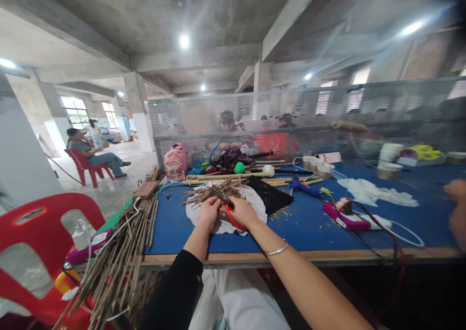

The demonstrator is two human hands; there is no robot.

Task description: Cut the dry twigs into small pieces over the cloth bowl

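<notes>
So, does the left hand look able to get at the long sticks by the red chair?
Probably yes: between the left hand and the long sticks I see only white cloth and blue tabletop, nothing blocking the way.

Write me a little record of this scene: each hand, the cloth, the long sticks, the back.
Left hand: at the twig pile; its grip is unclear
Right hand: holds a red-handled tool
Cloth: white, under the pile, on the blue table
Long sticks: bundled at left, jutting past the table's front edge
Back: mesh screen
</notes>
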